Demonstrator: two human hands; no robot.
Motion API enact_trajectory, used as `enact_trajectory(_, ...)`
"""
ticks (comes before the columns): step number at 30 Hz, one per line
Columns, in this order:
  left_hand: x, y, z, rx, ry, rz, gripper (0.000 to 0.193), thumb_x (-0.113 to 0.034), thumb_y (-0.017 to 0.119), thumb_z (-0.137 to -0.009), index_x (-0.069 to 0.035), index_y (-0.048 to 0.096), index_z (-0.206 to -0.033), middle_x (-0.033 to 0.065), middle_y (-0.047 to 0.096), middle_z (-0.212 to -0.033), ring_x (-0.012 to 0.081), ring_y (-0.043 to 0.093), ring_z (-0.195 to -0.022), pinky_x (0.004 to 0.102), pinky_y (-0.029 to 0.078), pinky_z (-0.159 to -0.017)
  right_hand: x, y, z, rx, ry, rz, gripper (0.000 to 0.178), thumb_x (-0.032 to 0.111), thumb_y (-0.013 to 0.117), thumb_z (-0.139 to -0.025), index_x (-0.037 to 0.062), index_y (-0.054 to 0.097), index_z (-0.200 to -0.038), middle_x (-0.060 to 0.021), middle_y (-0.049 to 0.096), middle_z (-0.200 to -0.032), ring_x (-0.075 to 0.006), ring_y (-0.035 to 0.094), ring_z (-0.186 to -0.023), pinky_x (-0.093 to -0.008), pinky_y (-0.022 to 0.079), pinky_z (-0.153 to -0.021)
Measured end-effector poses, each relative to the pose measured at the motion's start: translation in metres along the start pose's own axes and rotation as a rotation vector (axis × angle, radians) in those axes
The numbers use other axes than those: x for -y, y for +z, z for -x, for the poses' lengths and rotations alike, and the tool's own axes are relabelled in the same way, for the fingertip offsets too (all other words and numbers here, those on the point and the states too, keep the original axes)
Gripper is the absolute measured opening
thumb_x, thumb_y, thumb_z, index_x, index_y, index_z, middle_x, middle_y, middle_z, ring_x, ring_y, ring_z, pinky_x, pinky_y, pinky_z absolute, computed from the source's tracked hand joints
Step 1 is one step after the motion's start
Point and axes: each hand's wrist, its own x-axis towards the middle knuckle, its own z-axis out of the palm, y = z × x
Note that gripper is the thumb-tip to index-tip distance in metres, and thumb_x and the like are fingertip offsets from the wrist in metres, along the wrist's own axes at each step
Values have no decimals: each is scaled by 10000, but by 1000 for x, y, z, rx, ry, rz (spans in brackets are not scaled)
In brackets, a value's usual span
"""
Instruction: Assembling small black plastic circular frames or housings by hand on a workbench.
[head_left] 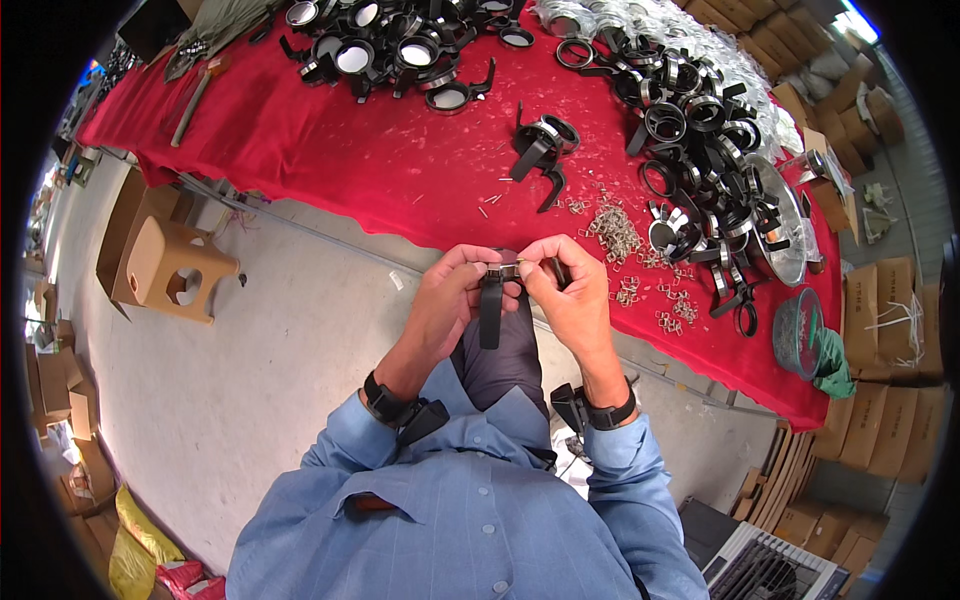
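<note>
Black, flat-handled piece with a metal band (490, 315): left hand (447, 298) and right hand (575, 298) pinch it together, twelve o'clock from the torso. Two-handed fingertip fitting seems underway; next probably demands steady alignment. Small silver metal clips (616, 232) lie at two o'clock.

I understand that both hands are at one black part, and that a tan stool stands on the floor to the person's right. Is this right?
Only the side is wrong: the head view shows the tan stool to the person's left. The left hand and right hand are at one black part.
</note>
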Motion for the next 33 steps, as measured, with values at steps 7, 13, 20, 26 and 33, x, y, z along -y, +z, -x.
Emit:
enact_trajectory(7,3,2,-3,-23,21,6,198,-64,489,-929,-11,556,-1108,110,657,-960,189,682,-829,325,578,-732,0,16,3,-14,39,-15,48,-4,649,-845,8,648,-892,13,609,-655,-13,555,-544,-185,415,-488)
enact_trajectory(13,7,-2,-4,-12,44,-52,202,-57,491,-929,-13,559,-1115,101,655,-973,157,669,-815,312,580,-743,-2,16,4,-49,23,65,48,-7,660,-812,17,655,-853,9,622,-645,-29,565,-534,-197,401,-477)
enact_trajectory(20,10,-1,-4,-24,59,-82,211,-48,488,-927,-24,561,-1124,98,655,-1040,149,661,-843,302,575,-745,-4,14,5,-58,-78,150,51,-11,663,-796,21,655,-836,1,632,-650,-38,586,-560,-212,410,-490)
enact_trajectory(26,10,-3,-4,-8,50,-75,210,-38,497,-924,-18,557,-1124,98,651,-1059,153,660,-870,303,579,-760,-3,13,5,-48,5,113,46,-11,665,-802,15,644,-834,-7,645,-659,-41,595,-550,-203,411,-479)
enact_trajectory(33,10,-5,-4,-5,56,-66,206,-39,515,-921,-9,553,-1121,108,650,-1055,161,670,-850,304,586,-754,-3,11,3,-6,40,65,39,-16,651,-815,4,637,-846,-8,643,-667,-42,602,-557,-194,434,-493)
